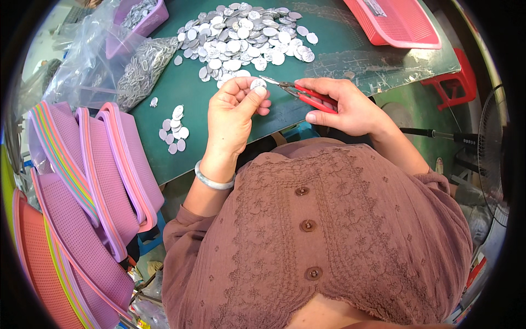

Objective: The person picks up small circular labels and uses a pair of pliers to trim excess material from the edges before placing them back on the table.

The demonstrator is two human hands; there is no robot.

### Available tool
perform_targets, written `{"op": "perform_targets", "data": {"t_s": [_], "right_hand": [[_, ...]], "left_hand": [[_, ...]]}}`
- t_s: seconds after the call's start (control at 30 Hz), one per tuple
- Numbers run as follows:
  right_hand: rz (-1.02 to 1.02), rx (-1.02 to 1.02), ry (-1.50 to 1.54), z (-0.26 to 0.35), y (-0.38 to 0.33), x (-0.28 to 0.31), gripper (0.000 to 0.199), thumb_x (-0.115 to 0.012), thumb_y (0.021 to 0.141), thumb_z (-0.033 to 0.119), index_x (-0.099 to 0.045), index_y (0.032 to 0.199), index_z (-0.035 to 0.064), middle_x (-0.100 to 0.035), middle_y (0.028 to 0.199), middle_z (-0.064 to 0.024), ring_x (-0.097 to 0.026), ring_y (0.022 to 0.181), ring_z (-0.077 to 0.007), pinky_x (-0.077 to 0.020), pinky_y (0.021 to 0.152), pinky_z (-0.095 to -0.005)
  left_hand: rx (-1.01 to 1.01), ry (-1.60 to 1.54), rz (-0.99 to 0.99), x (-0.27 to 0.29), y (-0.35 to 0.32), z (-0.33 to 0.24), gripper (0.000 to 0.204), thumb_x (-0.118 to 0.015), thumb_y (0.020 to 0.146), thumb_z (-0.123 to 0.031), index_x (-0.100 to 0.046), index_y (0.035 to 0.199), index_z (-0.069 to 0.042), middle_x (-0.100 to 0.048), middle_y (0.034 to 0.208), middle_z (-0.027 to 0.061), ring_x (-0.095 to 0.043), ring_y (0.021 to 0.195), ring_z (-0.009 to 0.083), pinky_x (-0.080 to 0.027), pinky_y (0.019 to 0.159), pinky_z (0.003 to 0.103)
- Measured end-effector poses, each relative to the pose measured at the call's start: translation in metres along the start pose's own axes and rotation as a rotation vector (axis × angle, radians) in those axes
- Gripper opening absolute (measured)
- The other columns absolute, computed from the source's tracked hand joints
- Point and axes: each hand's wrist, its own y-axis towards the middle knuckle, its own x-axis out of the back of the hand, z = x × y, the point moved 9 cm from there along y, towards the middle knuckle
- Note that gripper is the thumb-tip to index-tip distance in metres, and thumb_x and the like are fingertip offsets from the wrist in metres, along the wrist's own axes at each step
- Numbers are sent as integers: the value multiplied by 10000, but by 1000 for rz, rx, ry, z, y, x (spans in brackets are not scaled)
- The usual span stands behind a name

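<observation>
While spread across the far half of the green table [230,118], was noted a broad heap of silver discs [246,35], well apart from a small cluster of discs [174,130] near the left edge; lay beside the heap a clear plastic bag [104,60] of metal pieces, stood past it a purple tray [139,16], sat at the far right a pink basket [402,22], and leaned at the left a stack of purple and pink baskets [104,181]. Was closed the left hand [233,118], bangle at the wrist, on a single silver disc [257,84], pinched between thumb and fingertips just above the near table edge. Was wrapped the right hand [345,107] around the red handles of pliers [298,92], metal tips touching the disc's right rim; could not be told how far shut the tips were. Judged best done thus: kept the disc pinched firmly by its left side, fingertips clear of the tips; steadied both wrists close together; squeezed the handles gently, only at the rim, so as not to bend or mark the face.
</observation>
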Motion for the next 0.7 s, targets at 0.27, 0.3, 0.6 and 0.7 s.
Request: {"op": "perform_targets", "data": {"t_s": [0.27,0.3,0.6,0.7], "right_hand": [[6,22,88,1,1,-1,553,-700,777,173,-494,1243,-41,-620,1039,-121,-560,923,-135,-441,844,-272],[-8,40,86,2,1,-1,539,-700,777,194,-508,1226,-34,-628,1017,-133,-574,893,-146,-452,820,-277],[20,17,163,-7,1,-4,503,-694,786,231,-539,1193,-19,-644,938,-103,-557,816,-114,-460,757,-269],[25,18,197,-8,1,-6,505,-691,790,234,-536,1198,-21,-639,931,-87,-542,814,-107,-454,758,-265]], "left_hand": [[15,-25,-6,-2,-1,-1,154,-635,851,-70,-582,967,16,-637,804,79,-601,656,124,-498,593,226],[19,-34,-11,-2,-1,-1,144,-640,847,-70,-586,948,18,-633,796,76,-598,652,121,-499,595,225],[-11,-59,4,-3,-1,-1,157,-653,840,-78,-602,950,22,-637,787,79,-596,651,119,-492,587,218],[-18,-60,8,-3,-1,0,156,-649,842,-75,-599,953,23,-637,791,80,-595,652,118,-490,585,217]]}}
